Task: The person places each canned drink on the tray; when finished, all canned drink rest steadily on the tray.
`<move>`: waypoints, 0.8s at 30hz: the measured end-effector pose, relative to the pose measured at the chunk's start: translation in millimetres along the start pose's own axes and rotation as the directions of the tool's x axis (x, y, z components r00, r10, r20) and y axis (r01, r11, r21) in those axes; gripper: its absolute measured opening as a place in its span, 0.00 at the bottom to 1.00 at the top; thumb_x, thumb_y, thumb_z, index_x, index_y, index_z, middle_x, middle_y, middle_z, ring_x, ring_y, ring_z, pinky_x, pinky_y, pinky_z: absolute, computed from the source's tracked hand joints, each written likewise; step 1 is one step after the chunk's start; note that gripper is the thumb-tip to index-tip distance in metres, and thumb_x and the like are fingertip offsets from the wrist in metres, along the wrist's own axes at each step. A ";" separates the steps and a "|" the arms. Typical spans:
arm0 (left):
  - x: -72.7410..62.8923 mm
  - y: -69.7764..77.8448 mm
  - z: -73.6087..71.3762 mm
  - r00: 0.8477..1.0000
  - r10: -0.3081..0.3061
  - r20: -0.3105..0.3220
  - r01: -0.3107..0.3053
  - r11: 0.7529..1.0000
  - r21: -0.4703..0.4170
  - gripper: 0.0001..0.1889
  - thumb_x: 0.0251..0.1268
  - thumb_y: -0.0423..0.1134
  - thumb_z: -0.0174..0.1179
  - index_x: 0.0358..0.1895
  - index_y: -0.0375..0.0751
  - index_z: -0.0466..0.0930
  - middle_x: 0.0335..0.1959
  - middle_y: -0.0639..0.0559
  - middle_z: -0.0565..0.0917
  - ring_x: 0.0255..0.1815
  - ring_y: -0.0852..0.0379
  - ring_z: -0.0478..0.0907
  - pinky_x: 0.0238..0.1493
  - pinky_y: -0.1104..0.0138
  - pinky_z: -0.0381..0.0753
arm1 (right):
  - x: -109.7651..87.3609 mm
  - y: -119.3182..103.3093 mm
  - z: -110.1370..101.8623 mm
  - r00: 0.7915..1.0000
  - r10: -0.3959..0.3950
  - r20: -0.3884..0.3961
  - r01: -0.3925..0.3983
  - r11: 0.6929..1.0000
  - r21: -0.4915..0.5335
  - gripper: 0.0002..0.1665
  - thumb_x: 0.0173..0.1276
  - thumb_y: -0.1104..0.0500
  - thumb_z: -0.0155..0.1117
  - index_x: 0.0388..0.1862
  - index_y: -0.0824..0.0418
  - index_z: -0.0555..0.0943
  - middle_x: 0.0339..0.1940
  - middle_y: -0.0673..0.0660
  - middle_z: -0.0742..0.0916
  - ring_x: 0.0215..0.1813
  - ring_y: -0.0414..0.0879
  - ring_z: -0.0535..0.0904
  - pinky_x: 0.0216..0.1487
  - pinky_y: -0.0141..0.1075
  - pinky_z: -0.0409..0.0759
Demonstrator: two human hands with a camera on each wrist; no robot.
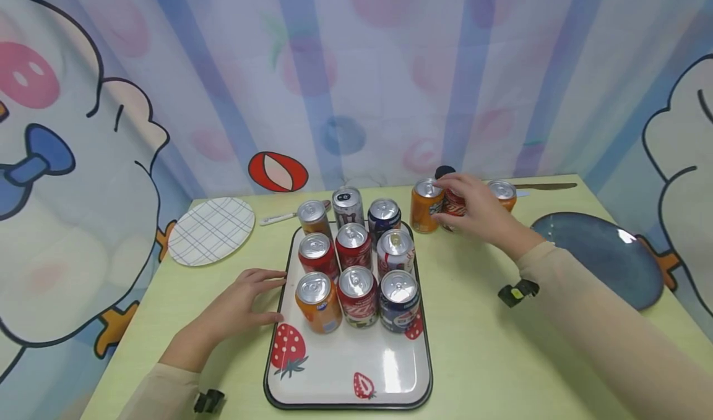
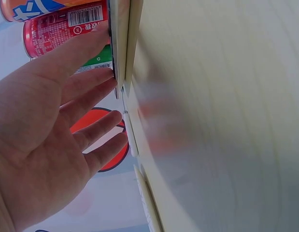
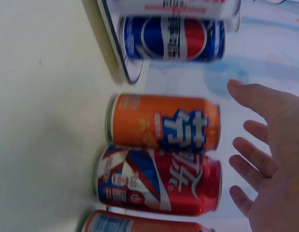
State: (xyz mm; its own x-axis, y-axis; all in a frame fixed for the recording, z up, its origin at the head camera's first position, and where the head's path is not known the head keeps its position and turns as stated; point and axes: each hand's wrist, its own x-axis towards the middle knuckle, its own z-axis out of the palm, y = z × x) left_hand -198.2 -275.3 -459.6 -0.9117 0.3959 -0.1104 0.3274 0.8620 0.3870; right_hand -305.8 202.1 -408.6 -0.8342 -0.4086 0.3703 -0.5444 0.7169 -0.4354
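My left hand [image 1: 234, 308] is at the left edge of a white strawberry-patterned tray [image 1: 334, 380], fingers extended; in the left wrist view its fingertips touch or nearly touch the rim. Several soda cans stand in rows on the tray, including an orange can [image 1: 319, 308], a red can [image 1: 358, 302] and a blue can [image 1: 399, 305] in front. Beyond the tray's back right corner, my right hand [image 1: 484, 216] reaches with spread fingers toward an orange can [image 3: 163, 123]. A red can [image 3: 163, 181] stands beside it, and another orange can [image 1: 503, 192] further right. In the right wrist view the fingers grip nothing.
A checked white plate [image 1: 211, 231] lies at the back left, with a white-handled utensil [image 1: 278, 218] beside the tray. On the right sits a large dark blue plate [image 1: 607, 259]. A brown knife-like piece [image 1: 551, 186] lies along the back edge, before a patterned curtain [image 1: 390, 98].
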 end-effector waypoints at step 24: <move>1.1 -0.7 1.3 1.000 0.022 -0.018 -0.022 1.000 0.013 0.36 0.56 0.49 0.78 0.68 0.42 0.80 0.72 0.44 0.76 0.75 0.37 0.66 0.74 0.39 0.70 | 40.8 18.9 5.1 0.984 0.091 0.151 -0.070 0.988 -0.139 0.43 0.56 0.48 0.83 0.68 0.62 0.78 0.63 0.63 0.84 0.64 0.60 0.79 0.73 0.62 0.53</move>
State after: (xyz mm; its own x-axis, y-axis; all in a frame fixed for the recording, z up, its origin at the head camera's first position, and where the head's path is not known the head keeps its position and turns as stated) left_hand -199.1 -275.1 -461.2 -0.9084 0.4093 -0.0856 0.3507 0.8572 0.3771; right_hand -350.5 196.2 -405.9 -0.8841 -0.4219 0.2012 -0.4670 0.8153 -0.3424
